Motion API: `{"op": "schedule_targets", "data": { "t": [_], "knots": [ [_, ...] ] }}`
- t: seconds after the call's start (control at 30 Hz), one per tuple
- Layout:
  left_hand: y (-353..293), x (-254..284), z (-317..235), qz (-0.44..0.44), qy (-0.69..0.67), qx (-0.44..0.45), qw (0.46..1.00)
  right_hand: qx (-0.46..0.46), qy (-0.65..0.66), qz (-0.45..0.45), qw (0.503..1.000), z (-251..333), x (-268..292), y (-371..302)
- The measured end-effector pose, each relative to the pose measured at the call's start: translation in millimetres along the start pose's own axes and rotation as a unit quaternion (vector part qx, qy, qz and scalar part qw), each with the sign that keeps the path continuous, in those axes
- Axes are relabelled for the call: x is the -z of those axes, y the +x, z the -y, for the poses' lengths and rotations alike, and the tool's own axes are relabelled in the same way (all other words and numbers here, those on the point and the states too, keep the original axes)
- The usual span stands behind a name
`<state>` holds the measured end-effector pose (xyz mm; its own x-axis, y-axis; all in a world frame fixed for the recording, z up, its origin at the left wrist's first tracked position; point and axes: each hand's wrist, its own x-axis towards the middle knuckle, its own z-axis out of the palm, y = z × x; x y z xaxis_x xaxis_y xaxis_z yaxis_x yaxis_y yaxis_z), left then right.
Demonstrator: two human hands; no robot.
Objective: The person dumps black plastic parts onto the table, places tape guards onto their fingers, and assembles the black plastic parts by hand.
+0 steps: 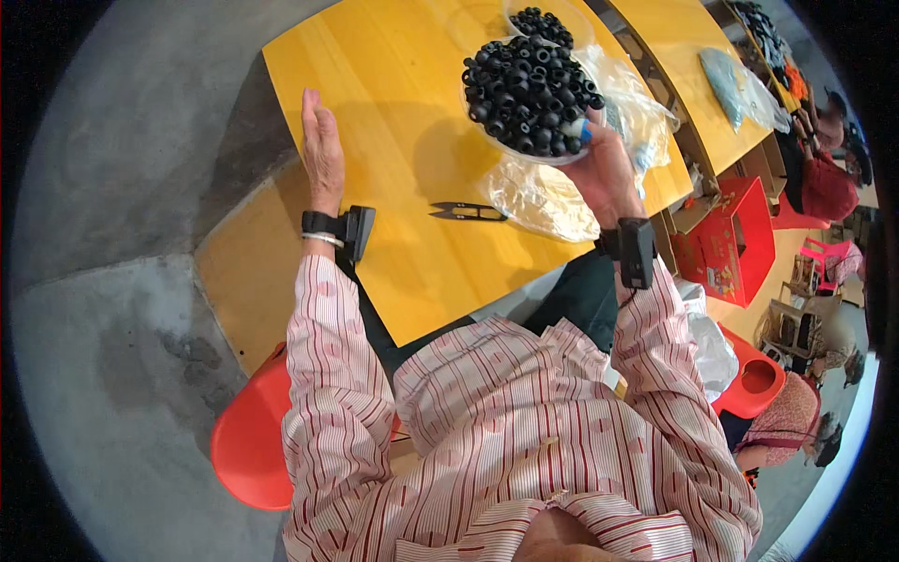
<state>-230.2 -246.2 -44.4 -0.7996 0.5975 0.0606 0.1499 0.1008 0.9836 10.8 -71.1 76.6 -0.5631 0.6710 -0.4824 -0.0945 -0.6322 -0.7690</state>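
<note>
Head view — the right hand (607,173) grips a clear bowl (530,157) of black beads (529,94) by its near right side, over the yellow table (393,122) — the left hand (324,159) is flat, fingers straight.

The right hand (609,173) holds a clear bowl (536,157) heaped with black beads (529,94) above the yellow bench (375,75); the left hand (323,159) is outstretched. Scissors (468,212) lie beside a plastic bag (543,201).
</note>
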Motion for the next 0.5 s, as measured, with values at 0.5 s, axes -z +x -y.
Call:
{"op": "schedule_targets", "data": {
  "t": [0.5],
  "knots": [
    [127, 19, -9, 0.019, -0.015, -0.001, 1.0, 0.027, -0.061, 0.056, 0.996, -12, -48, 137]
  ]
}}
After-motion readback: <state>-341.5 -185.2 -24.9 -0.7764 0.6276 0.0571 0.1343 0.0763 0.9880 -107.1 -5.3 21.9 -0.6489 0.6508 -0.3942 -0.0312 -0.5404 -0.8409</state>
